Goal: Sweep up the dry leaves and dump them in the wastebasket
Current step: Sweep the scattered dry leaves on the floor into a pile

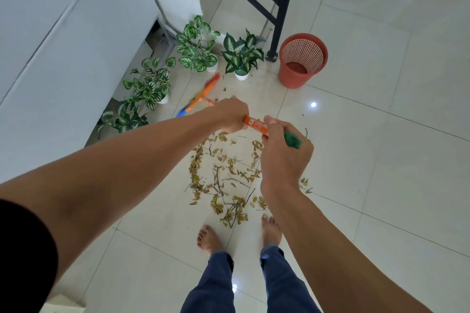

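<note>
Potted plants [195, 46] lined the wall at the left; the broom [201, 96] stretched its head just beside them, probably to rake strays clear of the pots; the left hand [230, 114] was wrapped round the handle lower down to steer; the dry leaves [223, 175] lay scattered on the tiles ahead of the bare feet, ungathered; the right hand [284, 152] clamped the handle near its green end for leverage; the wastebasket [290, 76] stood upright further right, within reach for dumping.

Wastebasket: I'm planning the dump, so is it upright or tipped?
Upright: the wastebasket stands on its base, open mouth facing up.
</note>
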### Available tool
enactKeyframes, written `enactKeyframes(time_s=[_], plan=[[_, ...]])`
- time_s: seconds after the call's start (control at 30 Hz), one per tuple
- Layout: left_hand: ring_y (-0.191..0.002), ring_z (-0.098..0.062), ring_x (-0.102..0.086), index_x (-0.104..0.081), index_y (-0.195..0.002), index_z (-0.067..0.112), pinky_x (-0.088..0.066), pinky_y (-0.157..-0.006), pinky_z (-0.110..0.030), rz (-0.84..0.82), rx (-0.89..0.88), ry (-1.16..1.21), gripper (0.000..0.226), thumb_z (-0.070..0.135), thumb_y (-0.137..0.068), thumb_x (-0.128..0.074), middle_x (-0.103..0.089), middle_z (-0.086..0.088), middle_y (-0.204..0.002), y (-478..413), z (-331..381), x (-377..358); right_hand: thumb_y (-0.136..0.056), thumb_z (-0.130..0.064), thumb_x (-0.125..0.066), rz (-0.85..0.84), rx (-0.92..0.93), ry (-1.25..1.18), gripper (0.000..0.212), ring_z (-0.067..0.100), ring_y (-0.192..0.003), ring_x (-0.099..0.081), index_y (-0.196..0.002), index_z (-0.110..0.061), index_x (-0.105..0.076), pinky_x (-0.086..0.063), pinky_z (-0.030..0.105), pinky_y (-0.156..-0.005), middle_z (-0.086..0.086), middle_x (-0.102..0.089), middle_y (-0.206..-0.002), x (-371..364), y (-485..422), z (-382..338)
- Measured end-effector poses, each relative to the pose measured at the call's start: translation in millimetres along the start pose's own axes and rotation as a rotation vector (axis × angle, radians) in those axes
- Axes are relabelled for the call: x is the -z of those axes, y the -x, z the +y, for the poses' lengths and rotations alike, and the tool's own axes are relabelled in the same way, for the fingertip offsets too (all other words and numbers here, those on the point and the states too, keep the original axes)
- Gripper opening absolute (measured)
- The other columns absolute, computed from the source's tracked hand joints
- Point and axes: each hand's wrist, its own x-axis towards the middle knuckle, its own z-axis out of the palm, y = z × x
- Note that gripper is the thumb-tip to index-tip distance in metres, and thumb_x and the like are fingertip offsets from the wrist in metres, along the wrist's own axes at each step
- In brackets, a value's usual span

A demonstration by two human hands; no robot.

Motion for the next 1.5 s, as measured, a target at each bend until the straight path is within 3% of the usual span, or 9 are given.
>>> enactKeyframes(time_s=[0.1,0.23,0.4,0.53,0.8,1.03,1.27,1.4,1.5], plan=[[-0.060,-0.016,-0.046,-0.062,-0.077,0.009,-0.033,-0.050,-0.025,0.042,-0.079,0.064,0.023,0.021,-0.094,-0.051,-0.047,0.003,-0.061,-16,-9,0,-0.085,-0.008,-0.064,0.019,0.003,-0.014,0.020,0.011,-0.053,-0.044,-0.069,-0.012,-0.075,-0.040,0.022,-0.050,-0.009,-0.051,-0.050,-17,-13,1],[-0.067,-0.022,-0.053,-0.050,-0.062,0.018,-0.037,-0.056,-0.030,0.035,-0.119,0.083,0.032,0.025,-0.094,-0.050,-0.053,0.001,-0.063,-33,-7,-9,-0.086,-0.007,-0.062,0.047,0.030,0.048,0.023,-0.004,-0.050,-0.052,-0.068,-0.017,-0.072,-0.041,0.006,-0.049,-0.009,-0.061,-0.060,-26,-26,8],[-0.059,-0.017,-0.051,-0.052,-0.065,0.015,-0.040,-0.057,-0.027,-0.017,-0.199,0.100,0.031,0.022,-0.095,-0.050,-0.052,0.002,-0.063,-21,18,-26,-0.087,-0.010,-0.067,0.044,-0.047,0.049,0.015,0.007,-0.056,-0.051,-0.076,-0.012,-0.077,-0.045,0.018,-0.052,-0.011,-0.060,-0.057,13,-12,10],[-0.054,-0.013,-0.050,-0.048,-0.060,0.019,-0.043,-0.053,-0.026,-0.003,-0.235,0.001,0.033,0.015,-0.093,-0.052,-0.052,0.003,-0.062,-11,30,-29,-0.088,-0.012,-0.069,0.064,-0.037,0.012,0.014,0.011,-0.079,-0.069,-0.078,-0.014,-0.078,-0.057,0.020,-0.073,-0.005,-0.071,-0.072,35,1,0],[-0.064,-0.020,-0.055,-0.057,-0.070,0.014,-0.039,-0.055,-0.029,0.111,-0.128,0.072,0.024,0.020,-0.093,-0.054,-0.054,0.002,-0.064,-35,9,-2,-0.085,-0.008,-0.065,0.026,-0.015,-0.032,0.020,0.009,-0.055,-0.047,-0.068,-0.015,-0.074,-0.043,0.022,-0.054,-0.008,-0.055,-0.054,-6,-30,-3],[-0.074,-0.023,-0.056,-0.051,-0.064,0.020,-0.043,-0.065,-0.033,0.003,-0.132,0.115,0.030,0.025,-0.093,-0.054,-0.057,0.000,-0.070,-53,11,-10,-0.083,-0.009,-0.065,0.083,-0.046,0.040,0.021,0.001,-0.047,-0.046,-0.067,-0.019,-0.074,-0.041,0.015,-0.049,-0.013,-0.054,-0.051,-13,-44,4],[-0.058,-0.015,-0.053,-0.049,-0.060,0.020,-0.034,-0.048,-0.026,0.061,-0.224,0.066,0.036,0.030,-0.093,-0.058,-0.055,0.002,-0.065,-25,42,-20,-0.086,-0.014,-0.071,0.057,-0.061,-0.018,0.015,0.012,-0.079,-0.071,-0.072,-0.016,-0.077,-0.056,0.021,-0.072,-0.006,-0.072,-0.072,42,-19,-17],[-0.059,-0.016,-0.049,-0.053,-0.067,0.013,-0.036,-0.053,-0.027,0.073,-0.147,0.076,0.028,0.021,-0.094,-0.054,-0.050,0.002,-0.062,-29,34,-2,-0.085,-0.010,-0.066,0.050,-0.070,-0.008,0.020,0.013,-0.058,-0.052,-0.067,-0.014,-0.074,-0.049,0.022,-0.057,-0.005,-0.059,-0.058,21,-34,-15],[-0.072,-0.021,-0.055,-0.053,-0.068,0.016,-0.044,-0.069,-0.033,0.041,-0.116,0.090,0.026,0.021,-0.094,-0.053,-0.052,0.002,-0.064,-35,28,-2,-0.085,-0.010,-0.063,0.053,-0.043,0.031,0.031,0.012,-0.055,-0.049,-0.059,-0.025,-0.071,-0.044,0.026,-0.054,-0.009,-0.055,-0.052,6,-38,-9]])
